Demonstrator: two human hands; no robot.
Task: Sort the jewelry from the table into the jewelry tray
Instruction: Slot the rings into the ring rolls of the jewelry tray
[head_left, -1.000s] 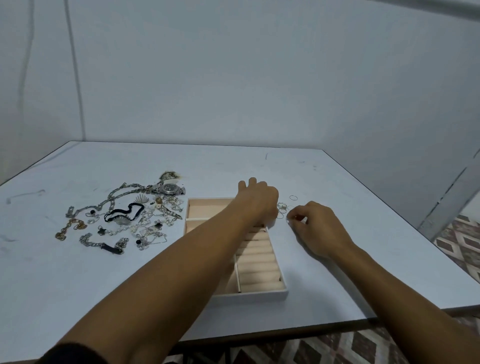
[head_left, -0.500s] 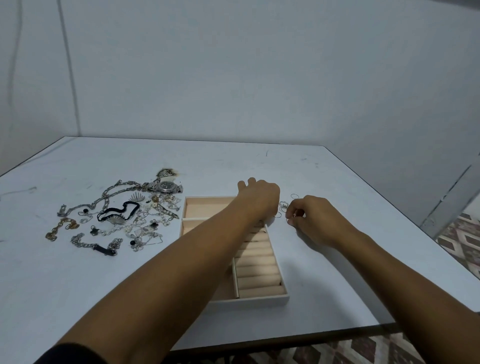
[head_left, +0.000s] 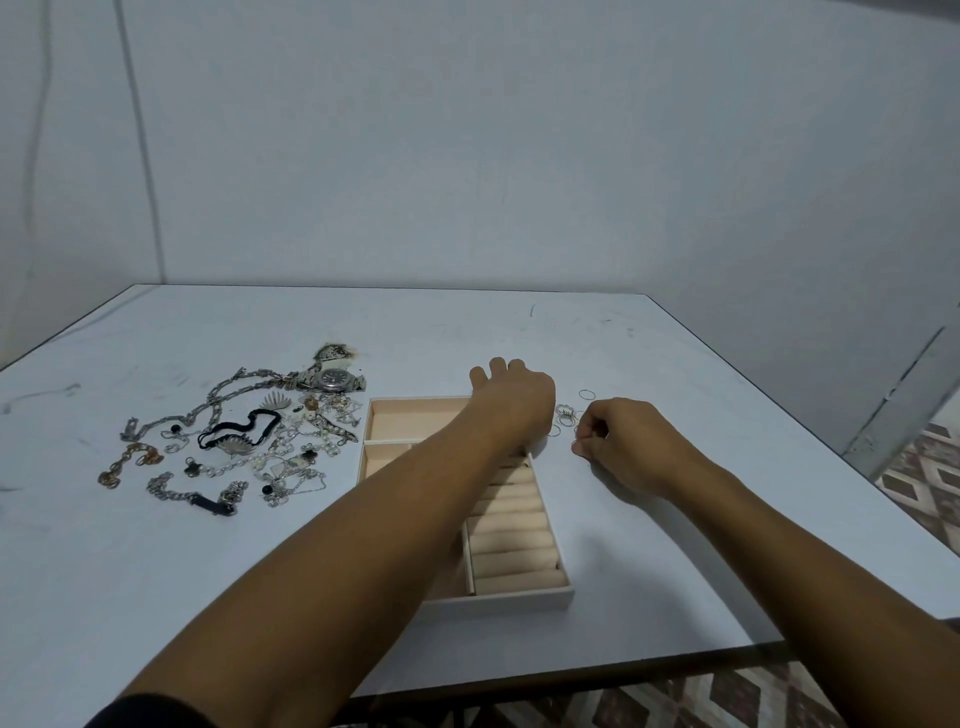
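A beige jewelry tray (head_left: 498, 603) with padded ring rolls (head_left: 514, 540) lies mid-table. My left hand (head_left: 511, 402) rests palm down over its far right corner, fingers curled and hidden underneath. My right hand (head_left: 628, 447) is just right of the tray, thumb and forefinger pinched on a thin ring (head_left: 575, 446). A small cluster of loose rings (head_left: 566, 415) lies on the table between the two hands, and a single ring (head_left: 587, 395) lies beyond them. A tangled pile of chains, bracelets and earrings (head_left: 249, 447) with a silver watch (head_left: 335, 379) is spread left of the tray.
The white table (head_left: 675, 571) ends close at the front and at the right, above a patterned floor (head_left: 924, 467). Grey walls stand behind and to the right. My left forearm crosses over the tray's left compartments.
My right hand's pinched fingertips have drawn slightly back toward me from the ring cluster. My left hand has stayed on the tray corner. The view has shifted a little.
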